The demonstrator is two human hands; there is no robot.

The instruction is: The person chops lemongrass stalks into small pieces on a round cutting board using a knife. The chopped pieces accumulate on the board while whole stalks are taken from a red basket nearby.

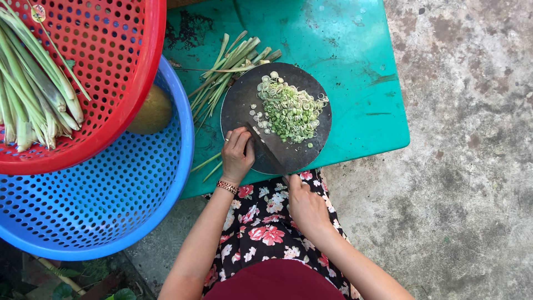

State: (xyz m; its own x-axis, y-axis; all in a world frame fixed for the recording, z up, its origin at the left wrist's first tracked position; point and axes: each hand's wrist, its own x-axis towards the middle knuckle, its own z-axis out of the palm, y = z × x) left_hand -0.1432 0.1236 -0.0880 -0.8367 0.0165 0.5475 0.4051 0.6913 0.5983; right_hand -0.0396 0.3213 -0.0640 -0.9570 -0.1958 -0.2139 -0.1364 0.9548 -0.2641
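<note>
My left hand [236,153], with a bracelet at the wrist, lies with curled fingers on the near-left edge of a round dark cutting board [241,100]. What is under its fingers is hidden. My right hand [302,203] grips the handle of a cleaver [271,147], whose blade rests on the board right beside my left fingers. A pile of thin green-white lemongrass slices [288,111] covers the middle and right of the board.
The board sits on a green table [355,50]. Lemongrass trimmings [227,69] lie left of the board. A red basket [119,61] of lemongrass stalks [33,94] rests tilted over a blue basket [111,200], with a brownish round fruit [152,111] between them. Concrete floor [466,155] lies to the right.
</note>
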